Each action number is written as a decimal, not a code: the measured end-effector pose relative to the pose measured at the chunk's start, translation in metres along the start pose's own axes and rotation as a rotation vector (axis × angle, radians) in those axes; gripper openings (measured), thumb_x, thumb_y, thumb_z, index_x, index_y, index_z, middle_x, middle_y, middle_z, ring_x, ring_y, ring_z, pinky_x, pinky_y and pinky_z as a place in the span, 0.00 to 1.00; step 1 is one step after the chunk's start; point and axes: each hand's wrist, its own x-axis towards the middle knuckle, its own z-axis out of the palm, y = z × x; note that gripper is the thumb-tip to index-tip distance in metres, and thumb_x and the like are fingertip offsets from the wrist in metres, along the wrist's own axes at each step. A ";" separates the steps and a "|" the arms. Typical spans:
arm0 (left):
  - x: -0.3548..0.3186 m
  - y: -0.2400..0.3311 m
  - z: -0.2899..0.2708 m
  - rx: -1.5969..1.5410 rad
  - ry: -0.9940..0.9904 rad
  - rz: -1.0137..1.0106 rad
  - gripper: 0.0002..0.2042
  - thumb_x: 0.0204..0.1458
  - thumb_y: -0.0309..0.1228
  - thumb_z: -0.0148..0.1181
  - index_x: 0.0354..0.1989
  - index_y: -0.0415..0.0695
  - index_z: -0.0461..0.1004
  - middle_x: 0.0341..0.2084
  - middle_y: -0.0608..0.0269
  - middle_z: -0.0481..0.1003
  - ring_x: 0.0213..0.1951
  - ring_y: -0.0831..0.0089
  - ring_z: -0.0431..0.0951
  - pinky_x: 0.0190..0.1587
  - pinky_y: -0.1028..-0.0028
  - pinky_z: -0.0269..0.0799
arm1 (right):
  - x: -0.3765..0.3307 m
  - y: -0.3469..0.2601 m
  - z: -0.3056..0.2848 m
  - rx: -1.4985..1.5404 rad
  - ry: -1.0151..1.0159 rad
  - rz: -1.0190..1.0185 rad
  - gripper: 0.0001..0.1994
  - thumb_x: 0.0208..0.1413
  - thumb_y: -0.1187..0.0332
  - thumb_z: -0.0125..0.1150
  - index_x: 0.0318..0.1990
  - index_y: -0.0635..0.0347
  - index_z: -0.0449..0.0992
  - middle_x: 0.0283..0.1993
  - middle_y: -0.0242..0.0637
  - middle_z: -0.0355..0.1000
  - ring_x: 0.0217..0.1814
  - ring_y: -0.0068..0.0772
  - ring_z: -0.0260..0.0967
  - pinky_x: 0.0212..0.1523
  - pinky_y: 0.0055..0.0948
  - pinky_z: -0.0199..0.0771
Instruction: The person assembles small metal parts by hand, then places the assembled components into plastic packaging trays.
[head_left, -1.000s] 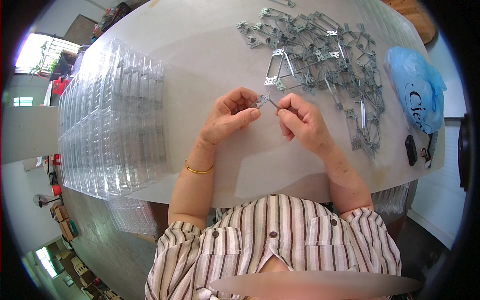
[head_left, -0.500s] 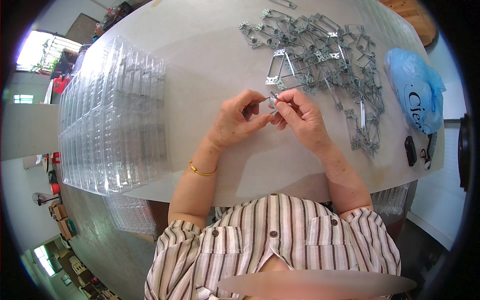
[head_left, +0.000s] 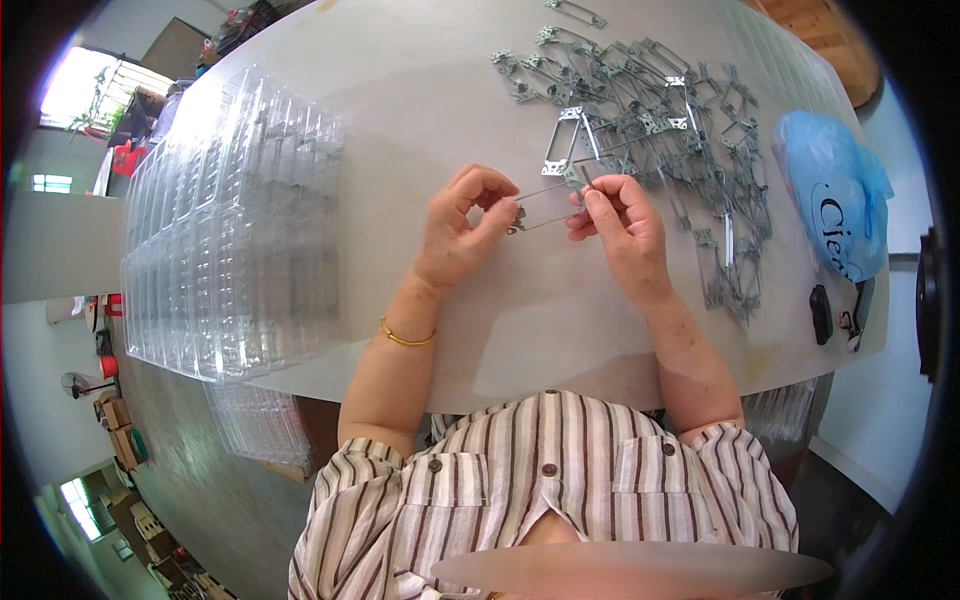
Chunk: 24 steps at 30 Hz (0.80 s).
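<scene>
Well, probably partway through one metal frame (head_left: 552, 221).
From the head view: pinched by left hand (head_left: 457, 228) and right hand (head_left: 630, 225) over the table (head_left: 500, 345), near-left of the heap of similar frames (head_left: 655, 123); can't tell finished from unworked there.

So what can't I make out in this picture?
All in the head view:
Whether the left hand grips or merely touches the frame: the hand covers the contact.
Part of the frame within the right hand: covered by it.
What's in the bag: hidden by its blue plastic.
How many heaped pieces there are: they overlap.
Far edge of the table: cut off by the picture's top.
</scene>
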 end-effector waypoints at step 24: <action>-0.012 -0.005 0.000 0.115 -0.098 0.071 0.04 0.55 0.25 0.62 0.35 0.38 0.77 0.29 0.59 0.76 0.29 0.73 0.76 0.33 0.71 0.73 | 0.001 0.017 0.000 -0.078 0.006 -0.113 0.06 0.70 0.71 0.52 0.48 0.63 0.70 0.42 0.38 0.76 0.31 0.22 0.73 0.36 0.27 0.80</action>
